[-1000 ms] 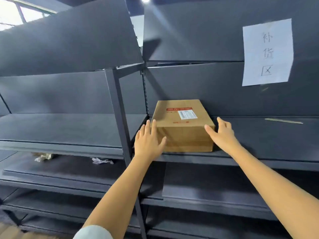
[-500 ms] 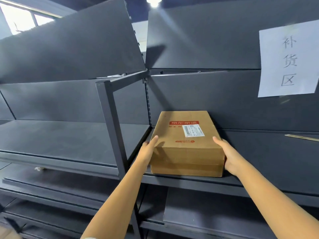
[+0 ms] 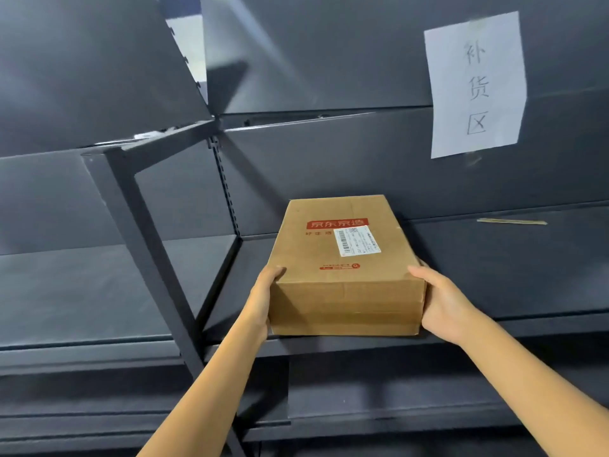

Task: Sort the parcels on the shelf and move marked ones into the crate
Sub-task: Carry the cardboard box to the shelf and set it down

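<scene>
- Head view: a brown cardboard parcel (image 3: 346,258) sits lengthwise on the dark shelf (image 3: 494,268), its near end at the shelf's front edge. Whether it rests on the board or is raised slightly off it cannot be told.
- The left hand (image 3: 263,300) clasps the parcel's near left corner, with the thumb on the top edge and the fingers hidden along the side.
- The right hand (image 3: 445,305) clasps the near right corner the same way: thumb lying on top, fingers wrapped out of sight round the side.
- The parcel's top carries a red printed band (image 3: 337,223) and, just beside it, a white barcode label (image 3: 357,241).
- A white paper sign (image 3: 474,84) with handwritten characters hangs on the back panel above and to the right.
- A pale thin strip (image 3: 512,222) lies at the back of the shelf, well apart from the parcel.
- A dark upright post (image 3: 148,245) stands to the left.
</scene>
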`<action>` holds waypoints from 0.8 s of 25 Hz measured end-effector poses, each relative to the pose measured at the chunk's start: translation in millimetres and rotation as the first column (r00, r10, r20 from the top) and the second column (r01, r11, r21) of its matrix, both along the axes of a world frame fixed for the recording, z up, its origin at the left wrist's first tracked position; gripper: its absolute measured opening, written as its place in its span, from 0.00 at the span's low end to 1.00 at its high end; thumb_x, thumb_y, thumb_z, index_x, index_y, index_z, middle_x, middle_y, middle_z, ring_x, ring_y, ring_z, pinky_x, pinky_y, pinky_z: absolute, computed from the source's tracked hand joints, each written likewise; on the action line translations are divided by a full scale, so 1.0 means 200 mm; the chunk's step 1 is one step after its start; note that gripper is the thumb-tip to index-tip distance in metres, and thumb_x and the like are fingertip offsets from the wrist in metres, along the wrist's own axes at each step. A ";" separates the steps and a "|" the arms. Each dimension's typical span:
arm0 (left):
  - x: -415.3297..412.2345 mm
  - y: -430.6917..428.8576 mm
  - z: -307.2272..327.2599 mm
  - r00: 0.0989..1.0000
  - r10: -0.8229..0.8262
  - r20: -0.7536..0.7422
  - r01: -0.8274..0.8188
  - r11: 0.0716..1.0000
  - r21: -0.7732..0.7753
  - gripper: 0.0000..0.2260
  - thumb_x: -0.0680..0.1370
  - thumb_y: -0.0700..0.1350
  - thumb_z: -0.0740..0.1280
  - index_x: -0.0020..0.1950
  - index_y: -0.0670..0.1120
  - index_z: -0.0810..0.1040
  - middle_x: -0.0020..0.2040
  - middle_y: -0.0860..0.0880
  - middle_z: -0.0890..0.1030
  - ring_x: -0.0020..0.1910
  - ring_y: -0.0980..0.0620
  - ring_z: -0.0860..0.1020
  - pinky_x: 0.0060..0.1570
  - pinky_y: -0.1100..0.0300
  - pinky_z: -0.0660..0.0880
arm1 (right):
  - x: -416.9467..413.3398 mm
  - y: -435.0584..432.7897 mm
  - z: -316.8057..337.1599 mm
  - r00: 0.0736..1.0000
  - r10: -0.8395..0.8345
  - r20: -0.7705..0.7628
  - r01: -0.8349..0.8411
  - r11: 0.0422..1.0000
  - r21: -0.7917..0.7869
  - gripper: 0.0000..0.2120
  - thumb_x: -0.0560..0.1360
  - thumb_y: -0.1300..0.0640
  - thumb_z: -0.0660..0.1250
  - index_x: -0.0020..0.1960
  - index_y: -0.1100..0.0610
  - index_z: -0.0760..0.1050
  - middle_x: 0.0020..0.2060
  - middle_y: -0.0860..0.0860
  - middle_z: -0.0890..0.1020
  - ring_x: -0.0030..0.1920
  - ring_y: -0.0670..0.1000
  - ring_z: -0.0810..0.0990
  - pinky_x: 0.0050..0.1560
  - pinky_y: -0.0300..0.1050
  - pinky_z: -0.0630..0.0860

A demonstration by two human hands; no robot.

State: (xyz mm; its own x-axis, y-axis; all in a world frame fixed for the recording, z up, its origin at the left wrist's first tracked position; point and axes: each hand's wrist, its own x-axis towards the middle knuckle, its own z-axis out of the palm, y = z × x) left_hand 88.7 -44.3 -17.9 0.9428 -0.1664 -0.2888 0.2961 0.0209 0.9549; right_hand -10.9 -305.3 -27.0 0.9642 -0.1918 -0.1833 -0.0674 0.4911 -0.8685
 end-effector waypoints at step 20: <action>-1.18 -1.72 -0.12 0.362 -0.922 0.141 0.932 0.357 -0.059 0.14 0.76 0.57 0.60 0.60 0.59 0.75 0.55 0.55 0.82 0.56 0.51 0.78 0.51 0.51 0.76 | -2.08 -0.59 -0.22 0.444 -0.896 0.020 0.894 0.444 0.054 0.23 0.73 0.52 0.63 0.68 0.51 0.68 0.56 0.52 0.82 0.53 0.52 0.82 0.50 0.53 0.80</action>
